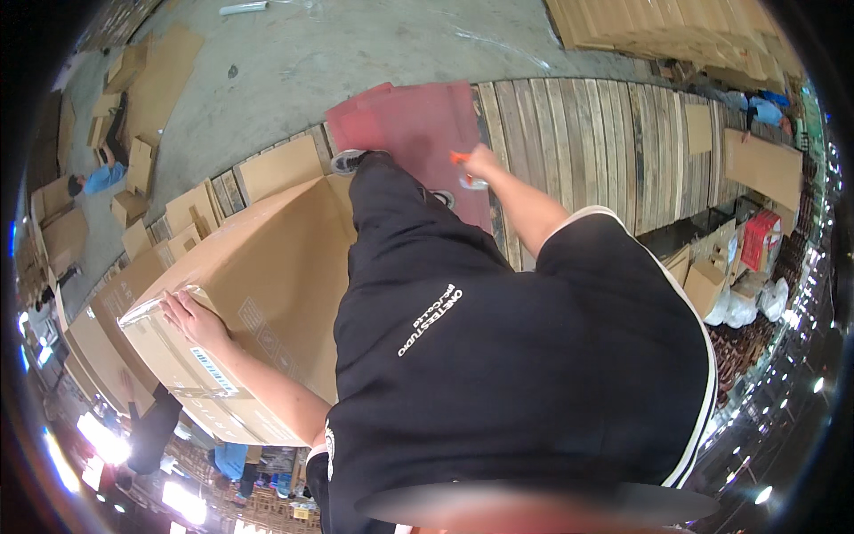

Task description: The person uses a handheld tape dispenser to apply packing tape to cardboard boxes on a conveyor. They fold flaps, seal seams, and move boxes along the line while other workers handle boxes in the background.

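My left hand [184, 318] lies on the taped end of a large brown cardboard box [276, 240], its fingers spread flat against the board. Clear tape and a printed label show on that end. Out to the right, my right hand [483, 164] is closed round a tape dispenser [474, 183] with an orange part by the fist and a pale, clear part below it. Much of its handle is hidden by the fingers. The dispenser hangs over a dark red mat [418, 133], apart from the box.
Wooden slats [587, 142] run along the ground beyond my feet. Flattened cardboard [280, 169] lies beside the box. Stacked cardboard [676, 36] stands at the far right. Other people work at the left, one in a blue shirt [104, 178]. Grey concrete floor [294, 71] stretches beyond.
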